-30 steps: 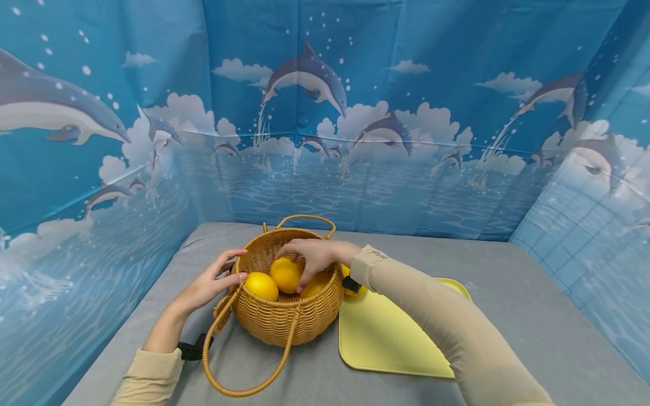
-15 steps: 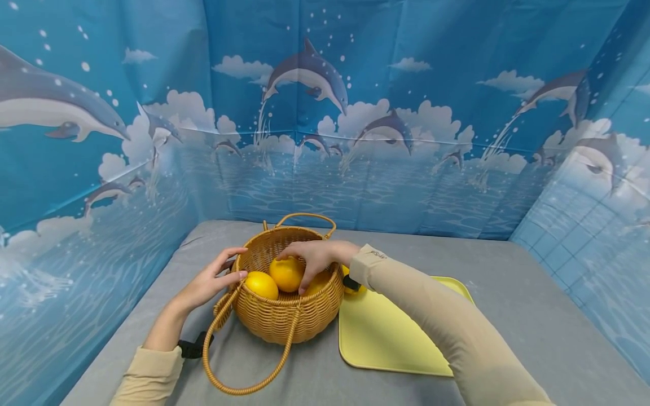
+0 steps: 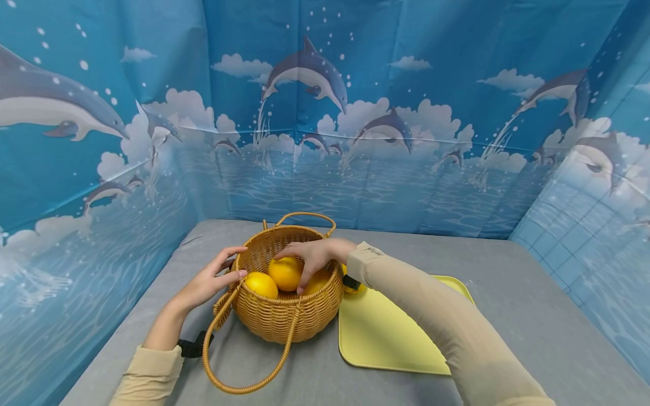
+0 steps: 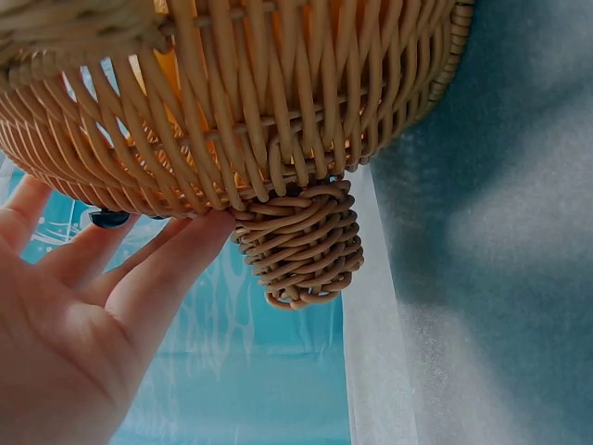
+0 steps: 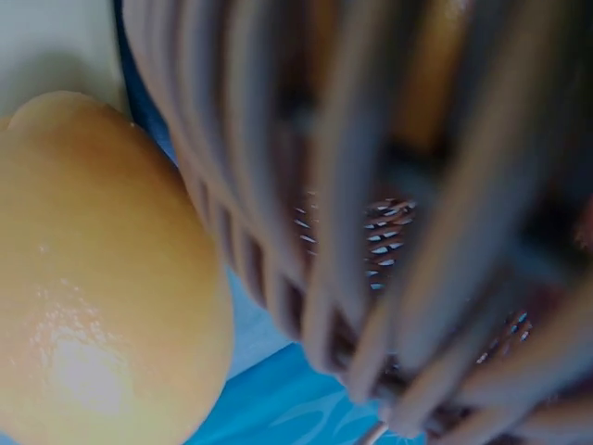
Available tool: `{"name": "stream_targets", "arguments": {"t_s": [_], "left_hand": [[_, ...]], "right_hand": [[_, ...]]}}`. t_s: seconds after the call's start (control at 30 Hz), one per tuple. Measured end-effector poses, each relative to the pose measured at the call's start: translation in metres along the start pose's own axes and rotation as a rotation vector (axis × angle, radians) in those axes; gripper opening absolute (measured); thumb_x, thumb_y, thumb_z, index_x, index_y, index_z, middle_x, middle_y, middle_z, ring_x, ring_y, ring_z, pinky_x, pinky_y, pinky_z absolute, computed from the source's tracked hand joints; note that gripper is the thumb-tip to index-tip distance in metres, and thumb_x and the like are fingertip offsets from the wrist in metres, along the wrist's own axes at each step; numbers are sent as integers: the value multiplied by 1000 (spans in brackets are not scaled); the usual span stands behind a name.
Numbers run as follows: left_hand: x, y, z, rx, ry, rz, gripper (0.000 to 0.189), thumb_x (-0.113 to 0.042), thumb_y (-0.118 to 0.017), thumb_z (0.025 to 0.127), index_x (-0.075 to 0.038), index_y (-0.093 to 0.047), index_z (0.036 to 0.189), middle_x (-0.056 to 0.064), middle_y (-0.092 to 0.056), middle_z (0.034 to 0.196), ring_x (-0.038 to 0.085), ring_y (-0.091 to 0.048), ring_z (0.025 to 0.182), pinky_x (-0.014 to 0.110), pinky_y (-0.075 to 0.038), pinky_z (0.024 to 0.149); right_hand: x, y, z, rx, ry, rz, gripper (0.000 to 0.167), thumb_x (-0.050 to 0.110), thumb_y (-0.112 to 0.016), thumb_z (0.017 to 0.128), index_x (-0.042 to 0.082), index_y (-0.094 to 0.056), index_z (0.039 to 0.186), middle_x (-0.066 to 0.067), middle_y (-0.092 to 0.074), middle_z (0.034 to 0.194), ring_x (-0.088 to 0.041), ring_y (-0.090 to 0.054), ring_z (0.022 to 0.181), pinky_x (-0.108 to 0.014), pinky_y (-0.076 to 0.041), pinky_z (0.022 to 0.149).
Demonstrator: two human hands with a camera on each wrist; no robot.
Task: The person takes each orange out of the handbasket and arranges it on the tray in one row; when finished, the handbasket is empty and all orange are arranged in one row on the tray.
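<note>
A round wicker basket (image 3: 289,321) stands on the grey surface with several yellow lemons inside. My right hand (image 3: 312,256) reaches in over the rim from the right. Its fingers curl over the middle lemon (image 3: 282,274), with the thumb at that lemon's right side. A left lemon (image 3: 261,285) lies uncovered; a right lemon (image 3: 319,282) is partly hidden beneath the hand. My left hand (image 3: 208,285) touches the basket's left side with spread, fairly straight fingers, also seen against the wicker (image 4: 306,93) in the left wrist view. The right wrist view shows wicker close up, not the fingers.
Right of the basket lies a yellow tray (image 3: 388,338), partly under the right forearm. Another lemon (image 5: 102,278) sits close outside the basket wall. One basket handle (image 3: 244,390) hangs toward the front; the other handle (image 3: 304,214) stands at the back. A dolphin-print curtain (image 3: 325,186) encloses the surface.
The right hand and the middle lemon have shifted very slightly left within the basket. The left hand keeps its place at the basket's side.
</note>
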State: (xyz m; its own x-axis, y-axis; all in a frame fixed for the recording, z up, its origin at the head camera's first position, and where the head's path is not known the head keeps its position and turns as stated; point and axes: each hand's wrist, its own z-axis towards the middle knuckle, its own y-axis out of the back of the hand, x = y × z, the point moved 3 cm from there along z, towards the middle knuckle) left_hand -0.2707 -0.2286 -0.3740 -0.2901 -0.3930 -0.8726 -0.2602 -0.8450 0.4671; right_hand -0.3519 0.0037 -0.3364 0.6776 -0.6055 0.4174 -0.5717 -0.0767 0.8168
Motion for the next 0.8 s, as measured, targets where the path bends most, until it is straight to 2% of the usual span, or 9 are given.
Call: {"name": "stream_targets", "arguments": {"t_s": [0.2,0.43,0.6,0.8], "left_hand": [[1,0,0,-5,19,-6,53,-33,-55,95,-20,-34,142,15,-16,152,47,-18,135,62,-33,96],[-1,0,0,-2,12,-13,54,-33,-55,95,-20,-34,142,15,-17,152,47,-19,135,61,-35,95],[0,1,-1,-5,15,-17,53,-33,-56,95,-20,-34,142,15,-17,152,46,-19,135,61,-35,95],[0,0,-1,-3,10,-16,54,-32,-55,95,-19,-33,142,15,-17,152,46,-19,134,61,-35,95]], "right_hand": [[-1,-2,4,-18,45,3,86,31,-81,73,29,-34,146,2,-26,146,-17,-31,127,-38,-32,101],[1,-6,5,-33,37,-37,85,27,-80,75,28,-34,146,-2,-27,139,-18,-34,120,-34,-33,97],[1,-7,5,-43,5,-71,85,26,-80,75,30,-33,146,-5,-24,144,-21,-31,126,-37,-33,99],[1,-7,6,-18,32,11,83,19,-79,76,25,-33,145,-1,-31,147,-17,-34,128,-34,-33,101]]}}
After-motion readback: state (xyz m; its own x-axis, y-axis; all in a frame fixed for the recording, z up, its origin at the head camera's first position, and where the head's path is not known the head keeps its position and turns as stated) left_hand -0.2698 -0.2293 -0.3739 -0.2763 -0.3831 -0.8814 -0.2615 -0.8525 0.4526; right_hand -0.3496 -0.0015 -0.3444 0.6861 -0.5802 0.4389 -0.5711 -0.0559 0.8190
